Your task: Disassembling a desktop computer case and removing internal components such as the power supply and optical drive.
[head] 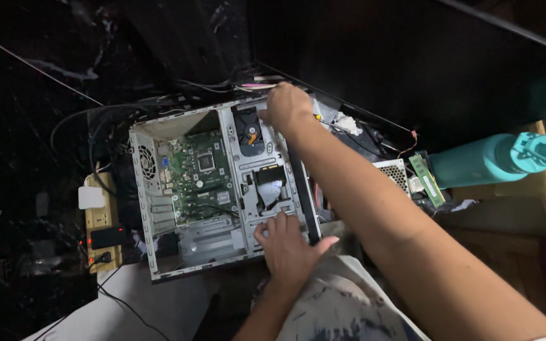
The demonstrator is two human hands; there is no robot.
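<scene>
On the dark marbled floor at frame centre, my left hand (287, 247) lies flat and open on the opened computer case (219, 186), while my right hand (287, 107), fingers curled, grips its upper edge.

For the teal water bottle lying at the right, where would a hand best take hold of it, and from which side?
Probably by the loop handle on the cap of the teal water bottle. The bottle lies on its side with the cap pointing right, and the loop stands free, so a hand coming from the right could hook it. The smooth round body is a wider grip from above.
</scene>
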